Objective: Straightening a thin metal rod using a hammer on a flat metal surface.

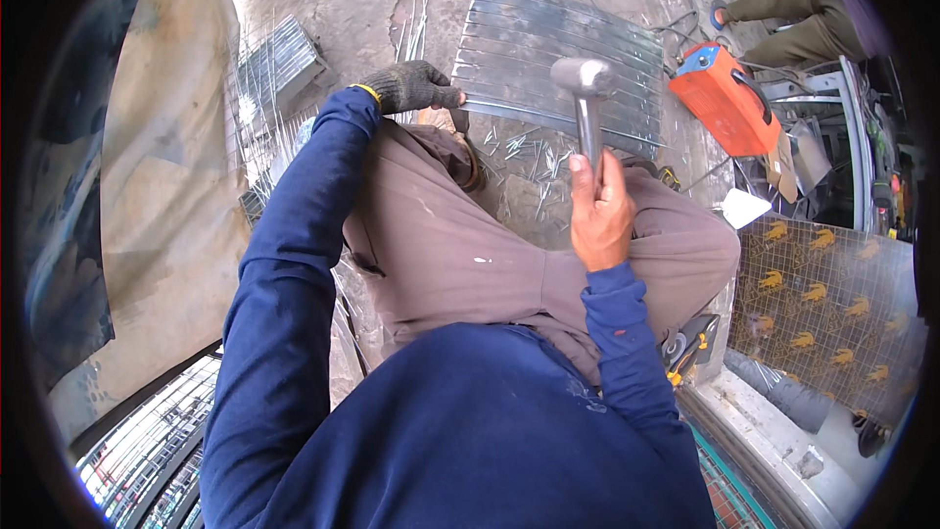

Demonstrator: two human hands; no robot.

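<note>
My right hand [600,218], bare, is wrapped round the metal handle of a hammer [586,78]. Its thick, rounded silver head is raised over the near side of a slatted metal panel [563,54]. This grey panel lies ahead of me, its parallel strips running across it. At the panel's near left corner is my left hand [416,88], in a dark knitted glove with a yellow cuff. Its bare fingertips are closed on the panel's edge; their exact grip is partly hidden by the glove.
Short cut wire pieces [534,149] litter the floor between my legs. Left stands a stack of metal bars [282,64], with long thin rods [416,24] beyond. An orange machine [725,103] sits at right, near another person's legs [798,15]. A patterned board [822,304] lies lower right.
</note>
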